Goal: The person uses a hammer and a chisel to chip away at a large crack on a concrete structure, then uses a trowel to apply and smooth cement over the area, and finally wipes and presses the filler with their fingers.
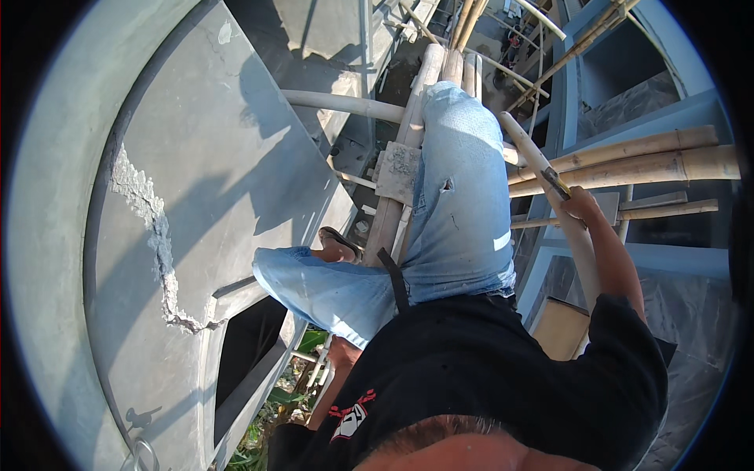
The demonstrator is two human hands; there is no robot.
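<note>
My right hand (pixel 583 205) is closed around a short tool with a yellow and dark handle (pixel 556 182), perhaps a cutter knife. Tool and hand lie against a thick pale bamboo pole (pixel 577 243) that slants along my right side. Low on the left, my left hand (pixel 343 353) is beside my bent leg, close to thin pale poles (pixel 316 369). Its fingers are partly hidden, so I cannot tell whether it grips one. I sit astride wooden and bamboo beams (pixel 382 224), in torn blue jeans (pixel 463 180).
A grey plastered wall (pixel 212 157) with a jagged rough crack (pixel 161 251) rises on the left. A square concrete piece (pixel 399 170) lies on the beam ahead. Bamboo scaffold poles (pixel 667 166) cross on the right before blue frames. Ground and plants (pixel 275 412) show far below.
</note>
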